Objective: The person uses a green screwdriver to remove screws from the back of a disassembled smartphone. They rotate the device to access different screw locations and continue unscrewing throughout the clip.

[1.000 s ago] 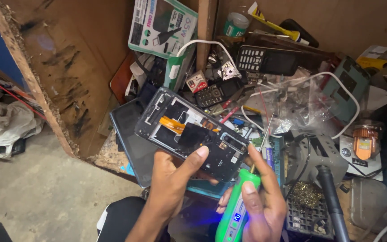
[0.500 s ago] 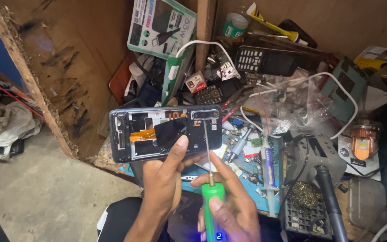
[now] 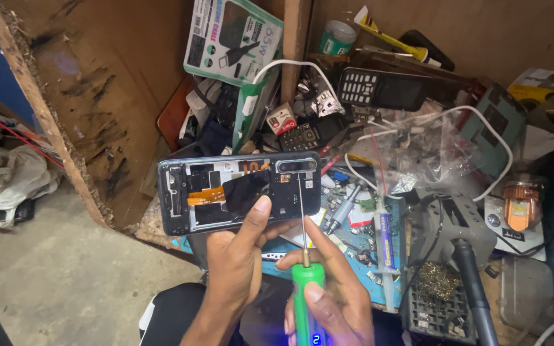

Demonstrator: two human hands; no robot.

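Note:
My left hand (image 3: 238, 263) holds an opened smartphone (image 3: 238, 191) level in front of me, back cover off, thumb pressed on its dark inner plate. An orange flex cable and the camera strip show inside. My right hand (image 3: 331, 291) grips a green electric screwdriver (image 3: 309, 301) upright. Its thin bit (image 3: 302, 214) reaches up to the phone's right part, just under the camera strip.
The cluttered bench behind holds a keypad phone (image 3: 379, 88), a second dark keypad phone (image 3: 309, 133), a white cable (image 3: 482, 122), a clear plastic bag (image 3: 418, 157), a blue work mat (image 3: 367, 247) with small parts, a tip-cleaner holder (image 3: 437, 288) and a product box (image 3: 232, 38). A wooden panel (image 3: 97, 96) stands left.
The phone turned from tilted to level and rose slightly. The screwdriver swung from lying sideways to upright, and its bit now meets the phone's right part.

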